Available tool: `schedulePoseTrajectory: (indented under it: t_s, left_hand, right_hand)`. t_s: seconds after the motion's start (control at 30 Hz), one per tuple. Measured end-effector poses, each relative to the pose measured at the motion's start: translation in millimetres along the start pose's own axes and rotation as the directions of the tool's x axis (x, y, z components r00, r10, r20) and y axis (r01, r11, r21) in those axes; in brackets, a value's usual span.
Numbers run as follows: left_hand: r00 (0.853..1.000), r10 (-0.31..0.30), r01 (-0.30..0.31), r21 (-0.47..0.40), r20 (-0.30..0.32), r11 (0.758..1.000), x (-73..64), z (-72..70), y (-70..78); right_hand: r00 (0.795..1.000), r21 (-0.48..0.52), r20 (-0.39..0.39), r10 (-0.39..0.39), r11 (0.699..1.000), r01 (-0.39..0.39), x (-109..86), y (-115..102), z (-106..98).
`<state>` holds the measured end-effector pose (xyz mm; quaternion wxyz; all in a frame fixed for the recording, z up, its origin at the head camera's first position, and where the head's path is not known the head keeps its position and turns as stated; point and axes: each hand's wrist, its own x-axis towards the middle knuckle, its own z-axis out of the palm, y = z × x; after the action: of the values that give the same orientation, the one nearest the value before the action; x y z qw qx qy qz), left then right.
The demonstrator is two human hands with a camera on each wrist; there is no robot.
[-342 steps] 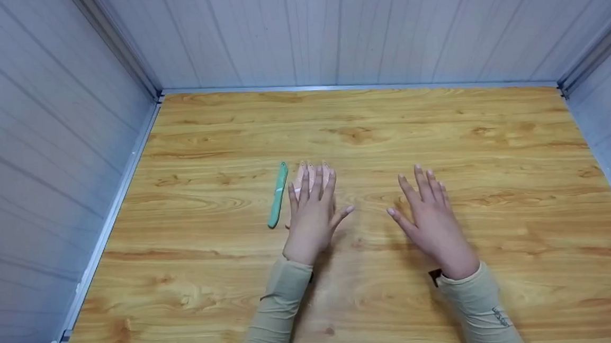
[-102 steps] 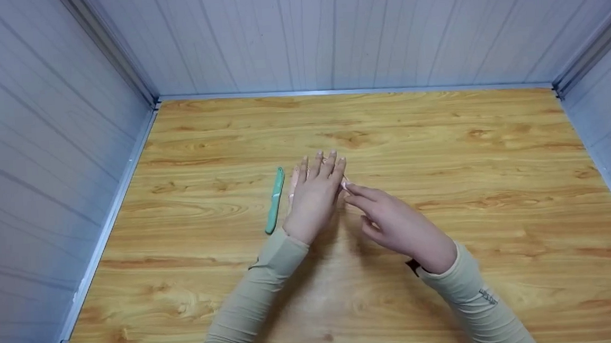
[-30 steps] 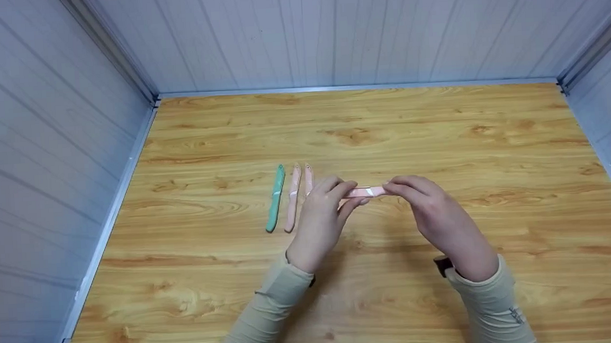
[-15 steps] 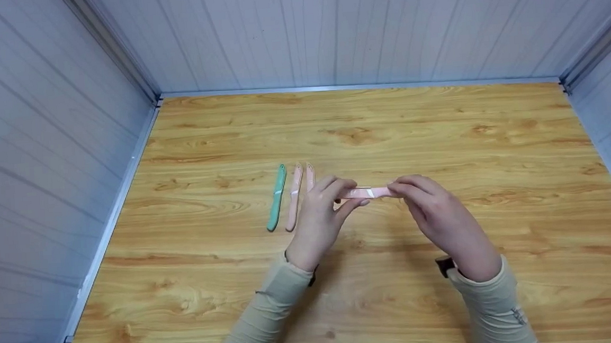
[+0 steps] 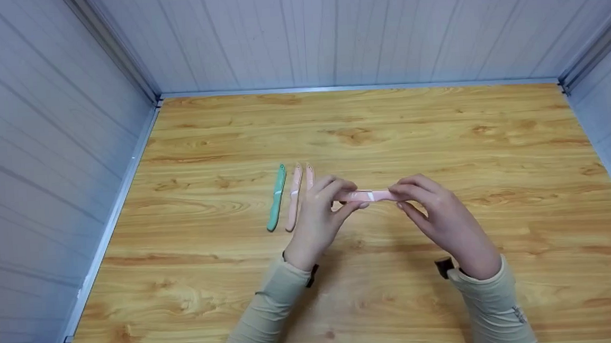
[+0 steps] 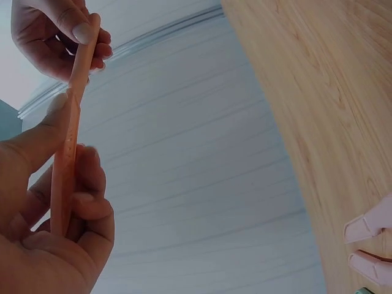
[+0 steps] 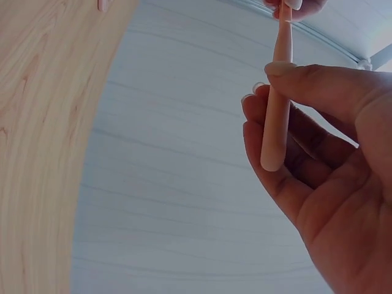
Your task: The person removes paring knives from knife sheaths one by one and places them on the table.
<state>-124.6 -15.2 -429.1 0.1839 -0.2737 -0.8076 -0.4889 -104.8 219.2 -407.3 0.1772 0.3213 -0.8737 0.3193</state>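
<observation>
Pale wall panels [image 5: 307, 33] w/ faint streaks close off back + both sides. Inside: wood-grain tabletop [image 5: 441, 142]. L hand [image 5: 318, 218] & R hand [image 5: 444, 216] are up off it, each pinching one end of the same pink tool [image 5: 361, 195], thumb vs. fingers, so neither's nearer. Its long axis runs L–R, btwn them. Green tool [image 5: 276, 200], 1st spare pink [image 5: 294, 198] & 2nd spare pink [image 5: 310, 175] (partly hidden) lie beside L hand, on its L, approx. square to the held one. Smallest: white band [image 5: 370, 196] mid-tool.
</observation>
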Motion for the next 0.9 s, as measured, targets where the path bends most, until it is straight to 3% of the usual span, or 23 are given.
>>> schedulePoseTrajectory:
  t_s: [0.57, 0.9]
  left_hand:
    - [1.000, -0.002, 0.002, -0.007, -0.005, 1.000, -0.6, 0.1, -3.3]
    - [1.000, 0.018, -0.016, -0.054, 0.026, 0.998, -1.3, 2.5, -4.0]
  right_hand:
    - [0.999, 0.026, 0.025, 0.032, 0.999, -0.032, -0.7, 2.6, -1.3]
    - [1.000, 0.005, 0.006, 0.005, 1.000, -0.005, -1.0, 2.1, -0.7]
